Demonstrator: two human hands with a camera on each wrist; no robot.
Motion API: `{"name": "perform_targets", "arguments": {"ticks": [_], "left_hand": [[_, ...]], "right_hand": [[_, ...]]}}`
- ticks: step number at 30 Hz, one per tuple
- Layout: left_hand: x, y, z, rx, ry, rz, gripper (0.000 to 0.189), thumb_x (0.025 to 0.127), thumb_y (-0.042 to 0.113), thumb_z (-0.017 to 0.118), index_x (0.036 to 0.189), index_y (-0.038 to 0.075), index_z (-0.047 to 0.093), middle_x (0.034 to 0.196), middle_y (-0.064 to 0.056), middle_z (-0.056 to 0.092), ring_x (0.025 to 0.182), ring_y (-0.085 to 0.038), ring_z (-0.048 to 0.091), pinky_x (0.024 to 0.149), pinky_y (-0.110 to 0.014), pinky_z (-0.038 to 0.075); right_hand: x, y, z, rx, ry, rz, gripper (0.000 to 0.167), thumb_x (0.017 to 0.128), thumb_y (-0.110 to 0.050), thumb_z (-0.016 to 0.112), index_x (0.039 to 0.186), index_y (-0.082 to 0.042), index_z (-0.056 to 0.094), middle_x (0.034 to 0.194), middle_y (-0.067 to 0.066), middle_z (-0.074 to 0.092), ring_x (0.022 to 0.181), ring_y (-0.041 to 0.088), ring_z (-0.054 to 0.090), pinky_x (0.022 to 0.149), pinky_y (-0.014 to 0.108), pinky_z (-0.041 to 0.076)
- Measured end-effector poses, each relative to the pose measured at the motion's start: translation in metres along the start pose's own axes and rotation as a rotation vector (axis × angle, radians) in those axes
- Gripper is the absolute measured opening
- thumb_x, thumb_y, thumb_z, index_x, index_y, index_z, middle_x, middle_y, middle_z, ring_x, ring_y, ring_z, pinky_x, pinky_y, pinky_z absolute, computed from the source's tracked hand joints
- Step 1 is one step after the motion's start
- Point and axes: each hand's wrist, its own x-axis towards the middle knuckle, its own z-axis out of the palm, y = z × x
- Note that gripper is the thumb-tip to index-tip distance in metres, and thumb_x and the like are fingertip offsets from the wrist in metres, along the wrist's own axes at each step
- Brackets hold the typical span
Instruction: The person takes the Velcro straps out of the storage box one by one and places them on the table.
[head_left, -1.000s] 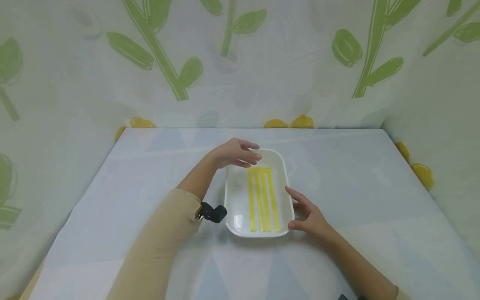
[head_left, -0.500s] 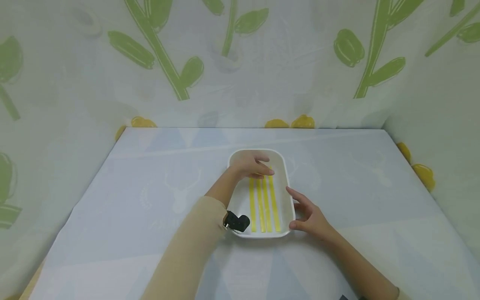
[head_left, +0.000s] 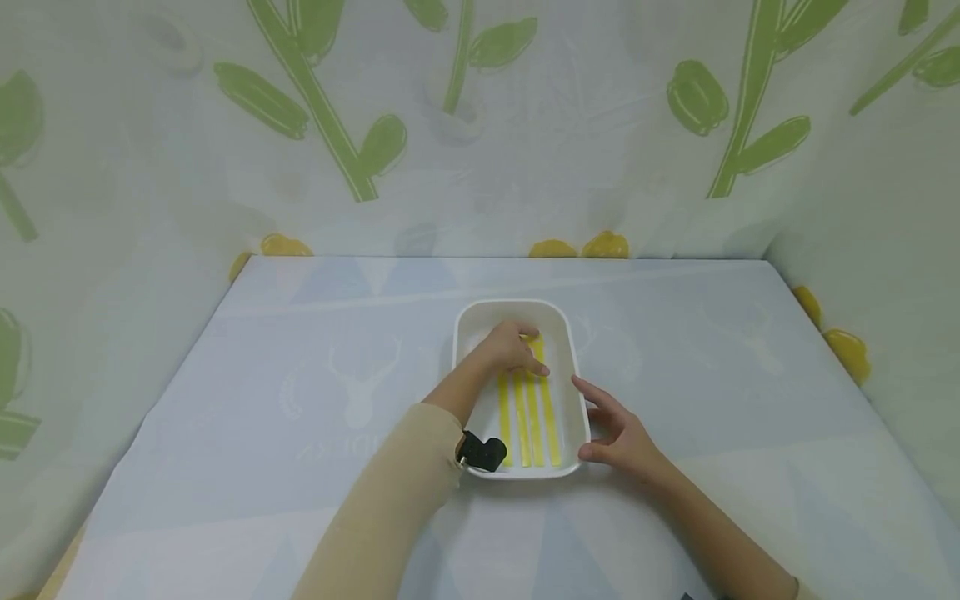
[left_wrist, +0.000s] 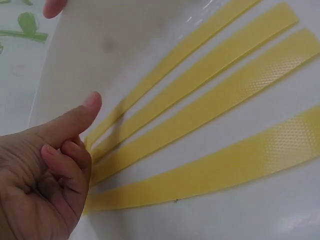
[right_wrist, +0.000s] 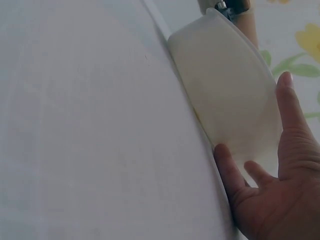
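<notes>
Person at bench (head_left: 675,358), both arms out. Yellow strips (head_left: 534,417), 4 of them, flat, lying on floor of wht tray (head_left: 567,408), running lengthwise approx. parallel; squared near ends toward person, lower half in plain sight. L grip (head_left: 512,348) is inside tray, over far part of strips; far ends pass under/behind the fingers, yellow showing betw. index & thumb in head view. L thumb juts out, apart from other fingers; last fingers curled in toward palm per L wrist view. Index tip contact hidden there, so can't tell if L grip has hold of the far ends or only hovers/touches. Near ends well apart from L grip. Dimpled, shiny patches on a couple of strips, L wrist view. R grip (head_left: 618,437) outside tray, R side: fingers spread, not wrapped round anything; index tip at rim, thumb low on outer wall nr near corner. Strips across the wall from R grip, not touched by it. Tan sleeve (head_left: 382,500) on L arm, blk wrist cam (head_left: 487,453) above tray's near L corner.
</notes>
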Motion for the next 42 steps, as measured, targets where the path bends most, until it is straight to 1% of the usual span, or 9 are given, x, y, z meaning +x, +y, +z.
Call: {"name": "perform_targets", "arguments": {"ticks": [3,7,11,19,26,29,34,39,42], "left_hand": [[-0.001,-0.001,0.003,0.071,0.023,0.04,0.077,0.065,0.012,0.087,0.133,0.007,0.051,0.075,-0.002,0.06,0.06,-0.012,0.051,0.059,-0.022,0.042],[-0.001,-0.001,0.004,0.206,0.059,0.098,0.075,0.065,0.014,0.087,0.13,0.007,0.052,0.078,-0.003,0.062,0.072,-0.015,0.056,0.073,-0.026,0.047],[-0.001,-0.002,0.004,0.266,0.075,0.139,0.068,0.067,0.017,0.086,0.126,0.005,0.056,0.079,-0.003,0.062,0.078,-0.017,0.056,0.084,-0.03,0.047],[0.002,-0.004,0.007,0.263,0.069,0.218,0.054,0.073,0.015,0.08,0.122,0.005,0.059,0.076,0.0,0.06,0.074,-0.013,0.054,0.072,-0.024,0.046],[0.001,-0.002,0.005,0.245,0.105,0.236,0.048,0.08,0.012,0.073,0.126,0.01,0.057,0.098,-0.007,0.066,0.088,-0.018,0.06,0.076,-0.026,0.049],[0.001,-0.001,0.003,0.204,0.12,0.236,0.048,0.082,0.013,0.071,0.128,0.013,0.057,0.102,-0.008,0.067,0.09,-0.018,0.061,0.076,-0.026,0.049],[0.002,0.004,0.0,0.074,0.106,0.255,0.05,0.083,0.012,0.069,0.131,0.012,0.056,0.099,-0.01,0.066,0.079,-0.016,0.059,0.067,-0.022,0.046],[0.005,0.008,-0.001,-0.136,0.097,0.258,0.051,0.084,0.005,0.067,0.132,0.005,0.053,0.096,-0.015,0.063,0.073,-0.017,0.061,0.064,-0.02,0.049],[0.007,0.009,-0.002,-0.276,0.06,0.261,0.053,0.085,0.001,0.066,0.135,0.002,0.049,0.096,-0.016,0.059,0.08,-0.023,0.067,0.067,-0.024,0.055]], "right_hand": [[-0.001,0.001,0.0,0.005,-0.006,-0.008,0.083,0.079,-0.017,0.077,0.147,-0.007,0.03,0.143,0.008,0.036,0.104,0.009,0.058,0.069,0.036,0.057],[0.0,0.001,0.0,-0.008,-0.007,-0.013,0.083,0.08,-0.017,0.077,0.147,-0.007,0.03,0.145,0.017,0.034,0.104,0.009,0.058,0.069,0.035,0.057],[0.002,-0.001,0.001,-0.015,-0.007,0.001,0.083,0.08,-0.018,0.077,0.147,-0.008,0.03,0.145,0.023,0.03,0.104,0.007,0.058,0.07,0.035,0.057],[-0.003,-0.001,0.0,-0.033,0.012,0.025,0.082,0.079,-0.018,0.077,0.147,-0.008,0.031,0.147,0.026,0.028,0.103,0.006,0.057,0.069,0.035,0.057],[-0.002,-0.001,0.001,-0.019,0.01,0.005,0.082,0.079,-0.016,0.077,0.147,-0.006,0.031,0.145,0.028,0.029,0.103,0.008,0.057,0.069,0.035,0.057],[-0.001,-0.001,0.0,-0.03,0.017,0.007,0.082,0.079,-0.017,0.077,0.147,-0.007,0.032,0.145,0.027,0.03,0.103,0.007,0.057,0.069,0.034,0.057],[0.001,-0.001,-0.002,-0.034,0.014,-0.001,0.082,0.079,-0.017,0.077,0.147,-0.008,0.032,0.145,0.028,0.03,0.105,0.007,0.057,0.068,0.034,0.057],[0.003,-0.001,-0.004,-0.028,0.012,-0.006,0.081,0.08,-0.018,0.076,0.146,-0.006,0.032,0.144,0.03,0.029,0.103,0.008,0.058,0.068,0.033,0.057],[0.005,-0.001,-0.004,-0.046,0.023,0.01,0.081,0.08,-0.018,0.076,0.146,-0.005,0.032,0.145,0.03,0.03,0.103,0.008,0.057,0.069,0.033,0.057]]}}
